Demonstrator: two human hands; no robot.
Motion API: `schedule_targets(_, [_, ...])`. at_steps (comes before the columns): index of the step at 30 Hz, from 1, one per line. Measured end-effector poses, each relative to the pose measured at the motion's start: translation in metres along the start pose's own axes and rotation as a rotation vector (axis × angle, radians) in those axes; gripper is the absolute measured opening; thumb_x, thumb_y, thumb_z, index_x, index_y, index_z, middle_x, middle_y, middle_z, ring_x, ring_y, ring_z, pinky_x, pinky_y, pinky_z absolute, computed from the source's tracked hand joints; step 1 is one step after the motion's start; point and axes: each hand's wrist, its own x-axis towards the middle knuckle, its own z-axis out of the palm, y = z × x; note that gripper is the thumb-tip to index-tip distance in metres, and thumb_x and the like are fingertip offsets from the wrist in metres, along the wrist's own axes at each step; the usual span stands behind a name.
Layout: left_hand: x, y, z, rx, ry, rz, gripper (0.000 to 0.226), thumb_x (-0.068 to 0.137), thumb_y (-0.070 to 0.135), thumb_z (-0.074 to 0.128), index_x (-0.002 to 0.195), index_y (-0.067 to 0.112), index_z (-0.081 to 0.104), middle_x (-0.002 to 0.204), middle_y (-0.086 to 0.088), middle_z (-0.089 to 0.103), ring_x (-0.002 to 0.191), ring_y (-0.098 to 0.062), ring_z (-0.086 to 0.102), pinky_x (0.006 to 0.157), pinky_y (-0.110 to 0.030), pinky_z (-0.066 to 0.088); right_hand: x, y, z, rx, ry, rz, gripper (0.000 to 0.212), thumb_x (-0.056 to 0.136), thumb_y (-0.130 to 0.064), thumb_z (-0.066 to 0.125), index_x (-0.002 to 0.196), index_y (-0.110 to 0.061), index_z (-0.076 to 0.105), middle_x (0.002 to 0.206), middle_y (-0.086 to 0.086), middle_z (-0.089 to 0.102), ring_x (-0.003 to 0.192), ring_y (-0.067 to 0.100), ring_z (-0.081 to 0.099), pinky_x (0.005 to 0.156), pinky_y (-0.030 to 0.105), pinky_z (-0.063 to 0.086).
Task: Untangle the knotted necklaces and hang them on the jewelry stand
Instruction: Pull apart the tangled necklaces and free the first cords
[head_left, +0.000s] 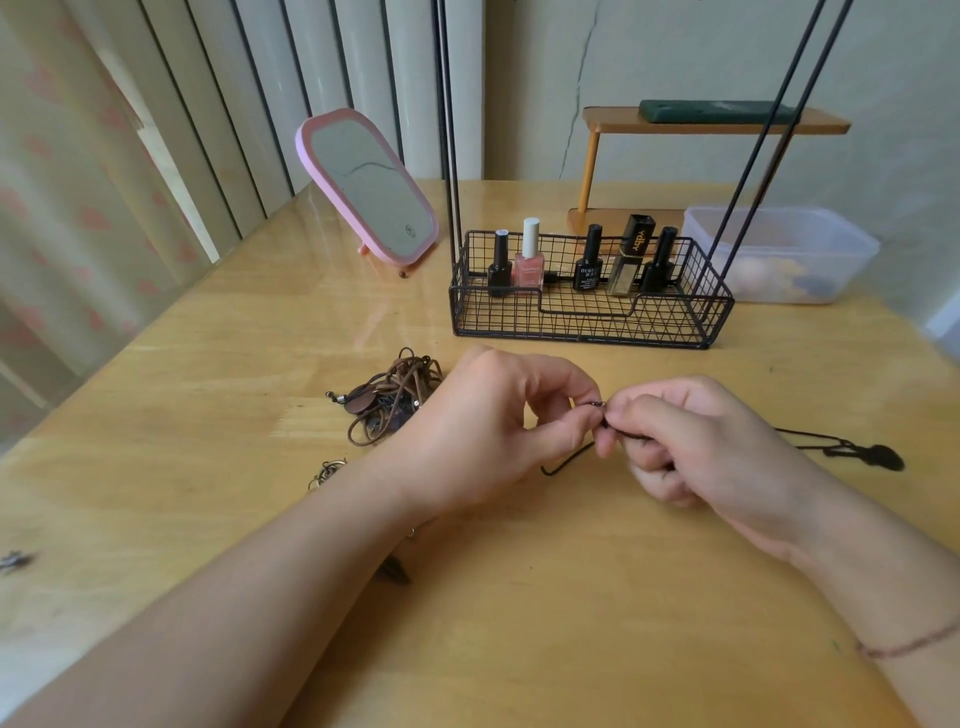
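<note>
From my head camera I look down at the wooden bench (218, 364). My left hand (483, 431) and my right hand (696, 441) meet over its middle, fingertips almost touching, and both pinch the clasp end of a black cord necklace (810, 436). Its cord runs off to my right across the bench to a dark pendant (883, 457), and a short loose end lies under my left hand. Just left of my left hand sits a tangled pile of brown cord necklaces (389, 400), resting on the bench. Farther back stands the black wire jewelry stand (587, 317), its basket holding nail polish bottles (530, 260). A pink mirror (369, 187) leans behind.
</note>
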Motion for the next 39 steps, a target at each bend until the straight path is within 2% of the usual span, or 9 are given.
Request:
schedule_targets(3, [0.001, -0.002, 0.0, 0.085, -0.007, 0.049, 0.013, 0.092, 0.014, 0.068, 0.081, 0.019, 0.072, 0.063, 0.0, 0.062, 0.053, -0.013, 0.045, 0.055, -0.011, 0.037, 0.0, 0.001, 0.002, -0.028, 0.005, 0.006, 0.039, 0.099, -0.007, 0.042, 0.067, -0.011, 0.063, 0.053, 0.0, 0.023, 0.045, 0.014, 0.019, 0.04, 0.019, 0.018])
schedule_targets(7, [0.001, -0.005, 0.002, 0.151, 0.01, 0.091, 0.006, 0.09, 0.013, 0.069, 0.086, 0.015, 0.073, 0.064, 0.003, 0.064, 0.055, -0.005, 0.048, 0.056, -0.016, 0.043, 0.001, 0.003, 0.004, -0.004, -0.032, 0.041, 0.054, 0.102, -0.009, 0.04, 0.058, -0.026, 0.065, 0.057, -0.001, 0.023, 0.048, 0.015, 0.02, 0.047, 0.028, 0.013])
schedule_targets(10, [0.003, -0.007, 0.003, 0.24, 0.033, 0.146, 0.004, 0.088, 0.014, 0.068, 0.087, 0.013, 0.073, 0.064, 0.005, 0.063, 0.058, -0.01, 0.051, 0.057, -0.021, 0.046, 0.001, 0.004, 0.005, -0.02, -0.046, 0.056, 0.063, 0.105, -0.009, 0.039, 0.051, -0.031, 0.063, 0.054, -0.004, 0.025, 0.049, 0.015, 0.02, 0.052, 0.036, 0.011])
schedule_targets(17, [0.004, -0.01, 0.005, 0.388, 0.025, 0.238, 0.006, 0.085, 0.014, 0.071, 0.091, 0.012, 0.073, 0.066, 0.002, 0.062, 0.058, -0.007, 0.046, 0.056, -0.02, 0.042, 0.001, 0.004, 0.008, -0.028, -0.09, 0.087, 0.07, 0.107, -0.01, 0.036, 0.047, -0.036, 0.062, 0.048, -0.006, 0.027, 0.043, 0.009, 0.02, 0.048, 0.029, 0.013])
schedule_targets(24, [0.003, -0.009, 0.003, 0.255, 0.049, 0.123, 0.006, 0.088, 0.018, 0.07, 0.086, 0.019, 0.076, 0.065, 0.004, 0.067, 0.062, -0.012, 0.058, 0.06, -0.02, 0.047, 0.004, 0.012, 0.004, -0.113, -0.015, 0.044, 0.033, 0.107, -0.015, 0.04, 0.083, -0.016, 0.064, 0.051, -0.002, 0.03, 0.046, 0.012, 0.023, 0.044, 0.024, 0.019])
schedule_targets(26, [0.002, -0.01, 0.001, 0.219, 0.084, 0.076, 0.006, 0.089, 0.019, 0.071, 0.087, 0.019, 0.077, 0.066, 0.004, 0.067, 0.061, -0.007, 0.058, 0.059, -0.013, 0.045, 0.005, 0.014, -0.001, -0.179, 0.035, 0.01, 0.03, 0.106, -0.017, 0.041, 0.087, -0.015, 0.063, 0.051, 0.001, 0.033, 0.048, 0.015, 0.024, 0.046, 0.026, 0.021])
schedule_targets(30, [0.001, -0.011, 0.001, 0.204, 0.13, 0.055, 0.005, 0.088, 0.016, 0.073, 0.088, 0.016, 0.078, 0.065, 0.007, 0.066, 0.056, 0.004, 0.054, 0.059, -0.006, 0.042, 0.004, 0.012, -0.008, -0.139, 0.067, -0.019, 0.026, 0.106, -0.019, 0.042, 0.092, -0.013, 0.063, 0.054, 0.004, 0.033, 0.052, 0.017, 0.023, 0.052, 0.032, 0.021])
schedule_targets(35, [0.001, -0.011, 0.001, 0.174, 0.143, 0.099, 0.006, 0.087, 0.015, 0.076, 0.091, 0.018, 0.079, 0.066, 0.008, 0.068, 0.06, -0.005, 0.06, 0.059, -0.01, 0.045, 0.005, 0.013, -0.004, -0.172, 0.068, -0.126, 0.027, 0.105, -0.017, 0.044, 0.087, -0.018, 0.064, 0.051, 0.003, 0.035, 0.051, 0.019, 0.027, 0.052, 0.032, 0.026])
schedule_targets(39, [0.002, -0.013, 0.001, 0.16, 0.167, 0.13, 0.007, 0.087, 0.015, 0.076, 0.092, 0.018, 0.079, 0.068, 0.006, 0.069, 0.062, -0.012, 0.063, 0.06, -0.021, 0.05, 0.004, 0.014, -0.003, -0.277, 0.119, -0.264, 0.026, 0.103, -0.016, 0.047, 0.085, -0.022, 0.065, 0.045, -0.004, 0.037, 0.042, 0.006, 0.029, 0.043, 0.02, 0.027])
